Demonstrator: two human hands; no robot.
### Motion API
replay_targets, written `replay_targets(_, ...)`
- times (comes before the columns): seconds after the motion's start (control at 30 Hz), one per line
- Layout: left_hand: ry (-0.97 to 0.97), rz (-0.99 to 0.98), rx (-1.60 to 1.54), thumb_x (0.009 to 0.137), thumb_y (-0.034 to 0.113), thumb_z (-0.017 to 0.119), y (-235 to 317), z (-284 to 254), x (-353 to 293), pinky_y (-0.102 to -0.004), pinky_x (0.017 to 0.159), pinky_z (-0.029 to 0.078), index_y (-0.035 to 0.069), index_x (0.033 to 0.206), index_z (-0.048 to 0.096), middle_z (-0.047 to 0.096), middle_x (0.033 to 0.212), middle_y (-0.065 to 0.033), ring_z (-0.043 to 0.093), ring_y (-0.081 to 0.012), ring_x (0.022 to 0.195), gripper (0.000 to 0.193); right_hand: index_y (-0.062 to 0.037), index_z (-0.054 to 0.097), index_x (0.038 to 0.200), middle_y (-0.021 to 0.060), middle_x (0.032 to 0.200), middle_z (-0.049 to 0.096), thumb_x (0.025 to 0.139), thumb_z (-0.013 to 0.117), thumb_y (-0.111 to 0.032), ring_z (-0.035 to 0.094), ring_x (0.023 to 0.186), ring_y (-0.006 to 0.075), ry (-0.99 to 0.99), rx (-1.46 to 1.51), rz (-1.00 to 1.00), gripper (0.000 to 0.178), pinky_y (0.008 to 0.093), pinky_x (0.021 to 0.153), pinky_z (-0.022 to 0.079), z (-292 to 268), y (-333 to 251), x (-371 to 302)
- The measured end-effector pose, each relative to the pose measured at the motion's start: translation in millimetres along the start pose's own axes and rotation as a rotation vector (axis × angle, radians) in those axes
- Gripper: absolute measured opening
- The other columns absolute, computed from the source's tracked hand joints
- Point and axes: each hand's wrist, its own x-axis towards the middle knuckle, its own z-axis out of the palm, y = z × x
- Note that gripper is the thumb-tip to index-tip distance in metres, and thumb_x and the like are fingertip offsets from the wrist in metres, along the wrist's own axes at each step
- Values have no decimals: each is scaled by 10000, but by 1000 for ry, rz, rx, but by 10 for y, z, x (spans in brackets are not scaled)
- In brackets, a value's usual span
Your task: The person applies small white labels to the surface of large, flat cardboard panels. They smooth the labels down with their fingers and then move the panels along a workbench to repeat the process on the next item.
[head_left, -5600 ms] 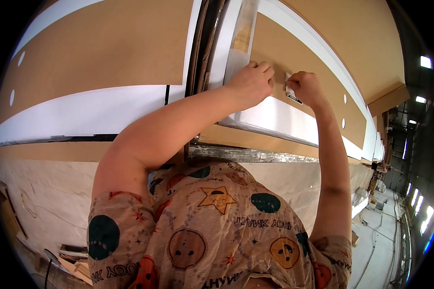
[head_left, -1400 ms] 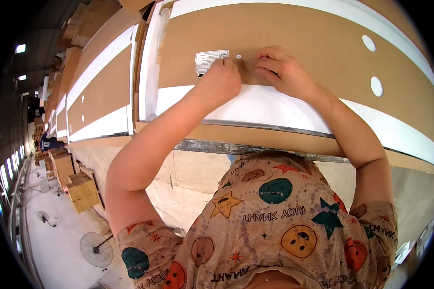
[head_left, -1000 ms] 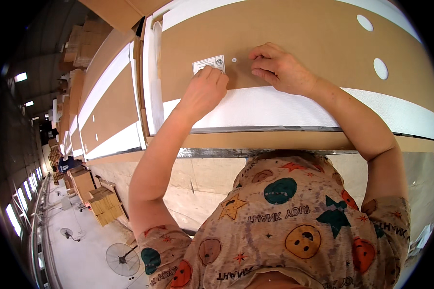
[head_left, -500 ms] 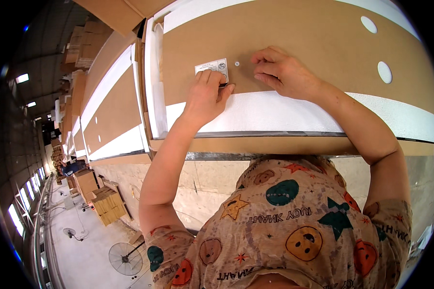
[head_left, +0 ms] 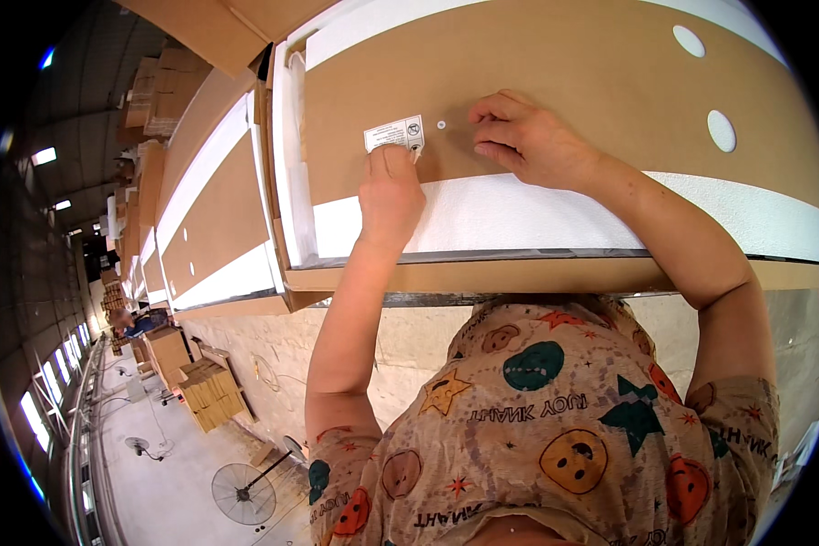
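I have my left hand [head_left: 392, 193] over the near edge of the white label [head_left: 393, 129], which sits near the left end of the brown sheet [head_left: 555, 55]. The fingers bunch together there; I cannot tell whether this grip pinches the label or only presses it. My right hand [head_left: 539, 144] is loosely curled farther right, thumb parted from fingers, with nothing visible between. I'd judge light, even pressure best, working outward from the label's middle so no corner creases.
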Motion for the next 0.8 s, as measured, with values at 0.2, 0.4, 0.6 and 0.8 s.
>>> replay_targets(0.2,-27,-169,-168,858,41,580,-18,-84,17,-411,623,479,19,868,498,558,839,-140,570,-335,735,85,-33,645,849,61,1075,559,824,656,-53,550,945,233,-6,10,1,33,333,774,497,-3,-10,11)
replay_targets(0.4,-81,-500,-359,832,114,656,-44,-246,149,-380,629,487,6,933,551,578,829,-132,580,-292,693,181,-33,644,857,59,1070,557,820,659,-59,548,936,233,-2,17,-7,48,335,776,492,11,8,19)
replay_targets(0.6,-145,-284,-231,768,174,734,68,-221,183,-366,623,507,-3,934,634,601,809,-138,597,-264,660,263,-36,641,844,55,1062,553,820,659,-66,543,930,232,-12,16,-1,43,339,776,487,0,-4,14)
replay_targets(0.8,-189,-138,-179,742,120,719,-54,-240,233,-388,585,508,3,784,662,615,775,-143,619,-300,650,137,-43,642,834,52,1063,552,815,662,-64,543,935,231,-11,38,6,35,338,781,489,17,-4,6)
